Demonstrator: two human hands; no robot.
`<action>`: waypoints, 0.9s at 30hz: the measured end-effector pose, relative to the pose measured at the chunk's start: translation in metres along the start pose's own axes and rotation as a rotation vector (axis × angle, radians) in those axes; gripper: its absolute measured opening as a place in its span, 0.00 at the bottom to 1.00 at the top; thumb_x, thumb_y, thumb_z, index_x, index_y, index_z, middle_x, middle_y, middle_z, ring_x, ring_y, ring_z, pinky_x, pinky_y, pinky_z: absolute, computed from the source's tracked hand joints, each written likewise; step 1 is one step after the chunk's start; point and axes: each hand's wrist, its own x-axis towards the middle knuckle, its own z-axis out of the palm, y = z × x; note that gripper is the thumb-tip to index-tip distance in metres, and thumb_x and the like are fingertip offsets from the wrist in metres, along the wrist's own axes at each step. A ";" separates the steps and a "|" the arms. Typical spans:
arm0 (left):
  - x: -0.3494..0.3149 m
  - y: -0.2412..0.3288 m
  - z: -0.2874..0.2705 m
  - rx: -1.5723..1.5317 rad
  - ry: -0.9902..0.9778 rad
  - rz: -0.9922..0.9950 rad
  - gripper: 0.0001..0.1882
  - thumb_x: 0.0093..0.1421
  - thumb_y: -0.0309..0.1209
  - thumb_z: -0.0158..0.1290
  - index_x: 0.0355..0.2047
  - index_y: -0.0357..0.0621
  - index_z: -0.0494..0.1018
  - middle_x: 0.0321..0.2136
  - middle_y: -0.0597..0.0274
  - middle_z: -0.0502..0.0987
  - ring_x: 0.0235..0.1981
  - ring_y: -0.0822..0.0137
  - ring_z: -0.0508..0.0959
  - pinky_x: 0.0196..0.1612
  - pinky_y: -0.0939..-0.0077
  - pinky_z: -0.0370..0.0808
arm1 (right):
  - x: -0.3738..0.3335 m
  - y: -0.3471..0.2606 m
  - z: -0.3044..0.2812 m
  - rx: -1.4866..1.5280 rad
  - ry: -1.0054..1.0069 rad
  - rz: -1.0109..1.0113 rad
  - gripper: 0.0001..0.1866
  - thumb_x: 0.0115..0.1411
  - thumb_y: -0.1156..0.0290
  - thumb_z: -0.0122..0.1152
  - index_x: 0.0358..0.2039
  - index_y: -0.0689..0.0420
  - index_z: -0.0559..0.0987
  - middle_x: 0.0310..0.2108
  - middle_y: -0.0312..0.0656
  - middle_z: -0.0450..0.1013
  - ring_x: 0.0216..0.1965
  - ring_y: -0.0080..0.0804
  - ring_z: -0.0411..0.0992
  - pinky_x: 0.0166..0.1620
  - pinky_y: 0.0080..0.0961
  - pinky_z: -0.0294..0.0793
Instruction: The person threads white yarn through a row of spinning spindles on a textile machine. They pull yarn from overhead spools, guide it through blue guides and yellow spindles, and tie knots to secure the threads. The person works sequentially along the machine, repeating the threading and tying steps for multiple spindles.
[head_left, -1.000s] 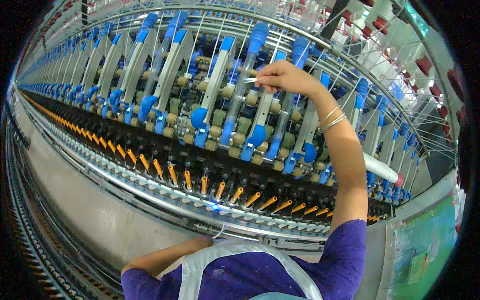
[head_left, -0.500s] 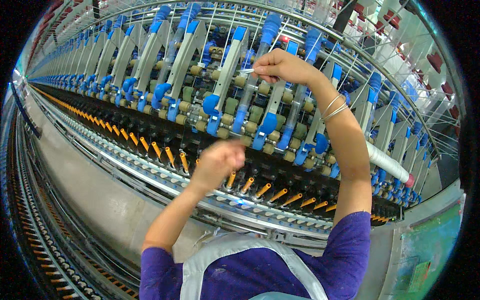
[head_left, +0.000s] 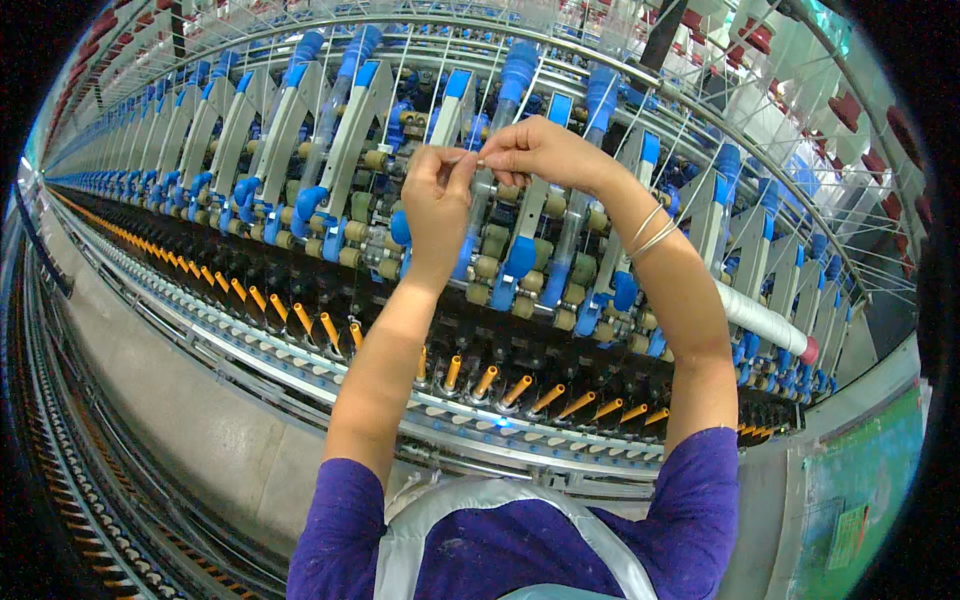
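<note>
Two hands: left hand [head_left: 437,205], right hand [head_left: 540,152]; two bangles [head_left: 652,230]; one white bobbin [head_left: 762,320].
</note>
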 end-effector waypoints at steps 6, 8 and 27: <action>0.019 0.013 0.000 0.369 0.134 0.180 0.15 0.64 0.32 0.47 0.20 0.38 0.67 0.17 0.59 0.66 0.17 0.66 0.65 0.23 0.67 0.62 | 0.008 0.010 -0.007 -0.068 0.120 0.043 0.12 0.60 0.64 0.59 0.30 0.61 0.81 0.20 0.35 0.74 0.26 0.22 0.73 0.29 0.23 0.71; 0.004 0.028 -0.014 0.270 0.127 0.101 0.18 0.66 0.34 0.44 0.20 0.40 0.65 0.14 0.62 0.63 0.16 0.71 0.63 0.21 0.72 0.59 | 0.013 0.018 -0.020 -0.965 0.426 0.025 0.06 0.53 0.71 0.59 0.27 0.59 0.82 0.25 0.45 0.77 0.31 0.37 0.77 0.33 0.32 0.76; -0.516 -0.117 -0.444 1.214 -1.174 -1.454 0.28 0.58 0.52 0.49 0.47 0.42 0.72 0.47 0.45 0.74 0.49 0.46 0.74 0.50 0.54 0.70 | 0.063 0.044 -0.014 -1.526 -0.149 0.211 0.09 0.56 0.72 0.53 0.33 0.56 0.82 0.32 0.46 0.79 0.35 0.44 0.78 0.36 0.39 0.78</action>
